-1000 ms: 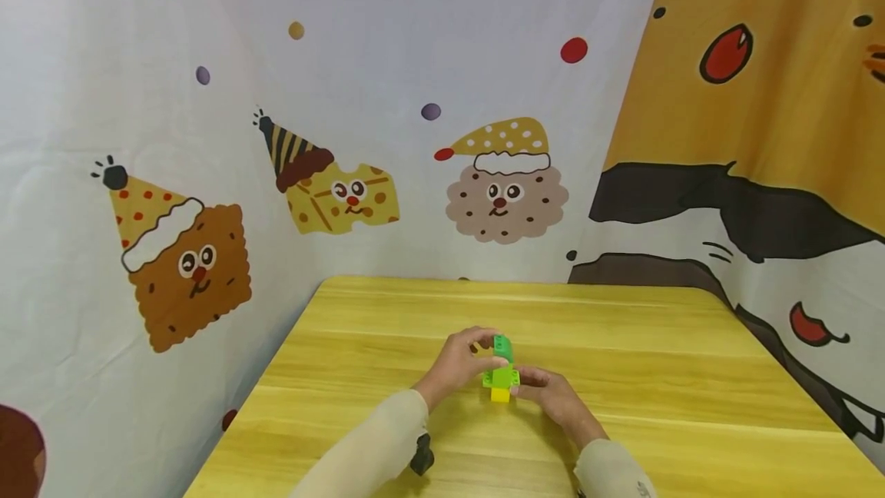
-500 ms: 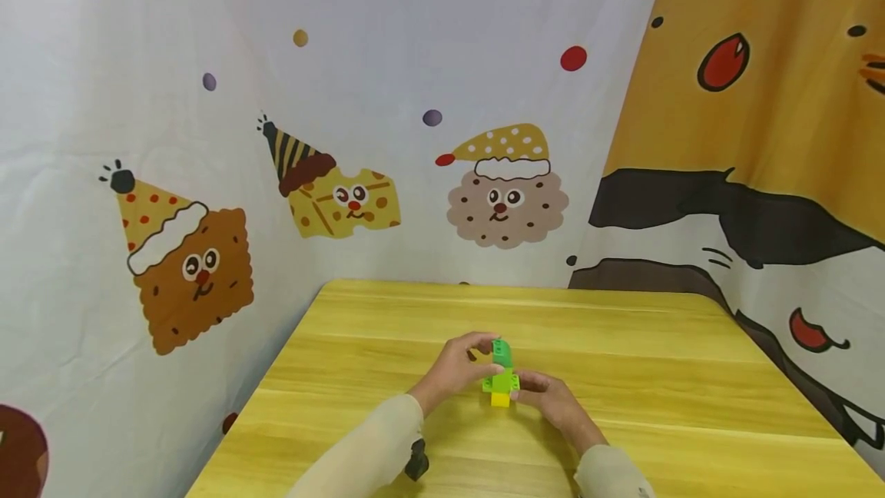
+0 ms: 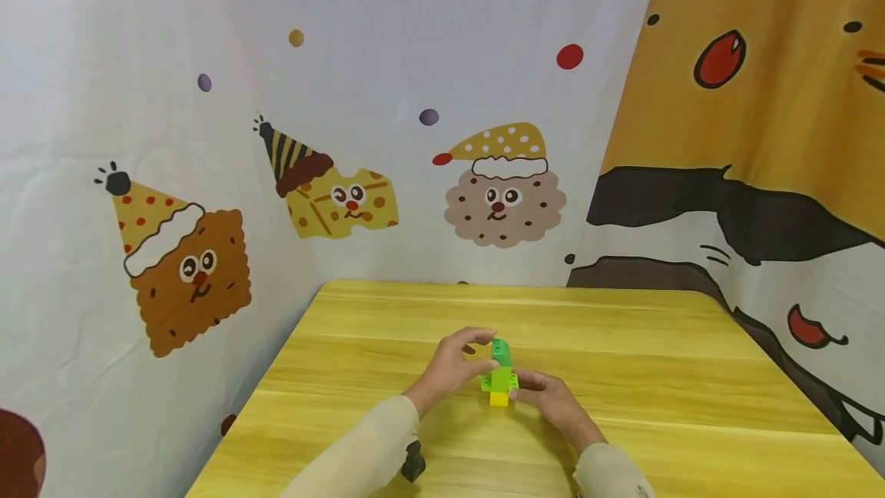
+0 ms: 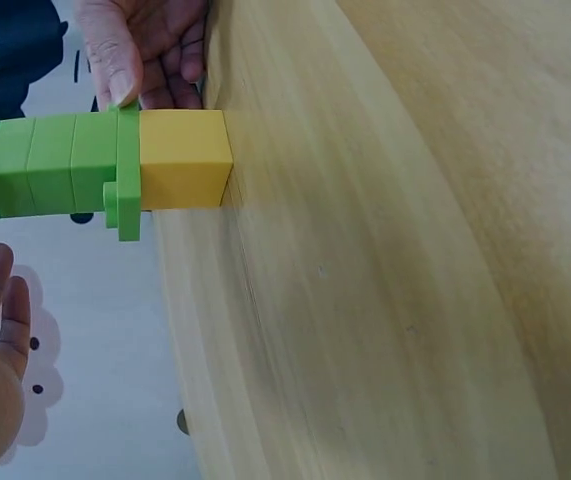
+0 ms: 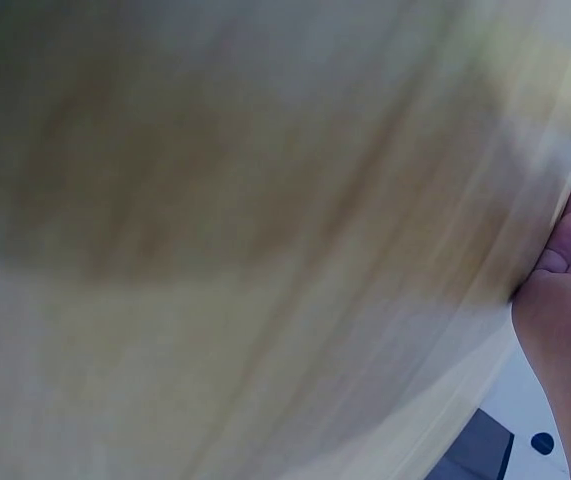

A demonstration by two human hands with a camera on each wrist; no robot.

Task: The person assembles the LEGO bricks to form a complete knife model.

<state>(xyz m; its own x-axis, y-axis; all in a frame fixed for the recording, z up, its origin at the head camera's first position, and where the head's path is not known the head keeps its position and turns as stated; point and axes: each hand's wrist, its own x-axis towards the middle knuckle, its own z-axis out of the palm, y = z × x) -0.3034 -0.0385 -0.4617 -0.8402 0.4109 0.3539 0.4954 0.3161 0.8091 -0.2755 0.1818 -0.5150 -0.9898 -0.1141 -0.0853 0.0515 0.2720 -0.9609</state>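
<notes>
A tower of toy building blocks (image 3: 501,379) stands upright on the wooden table (image 3: 387,313). From the bottom up it has a yellow block (image 4: 185,158), a wider light green plate (image 4: 129,190), stacked light green pieces (image 4: 53,165) and a curved dark green block (image 3: 501,352). My left hand (image 3: 449,367) pinches the dark green block with thumb and index finger; its other fingers stay off the tower. With thumb and fingers, my right hand (image 3: 553,402) holds the right end of the light green plate. In the right wrist view only part of that hand (image 5: 565,300) shows.
A black object (image 3: 413,461) sits at the left sleeve's cuff. Behind the table hangs a white cloth (image 3: 373,60) printed with cartoon figures. The table's far edge lies well beyond the hands.
Both hands stay at the tower and hardly move. The left forearm shifts slightly left, its thumb a little left on the block. The head view tilts slightly.
</notes>
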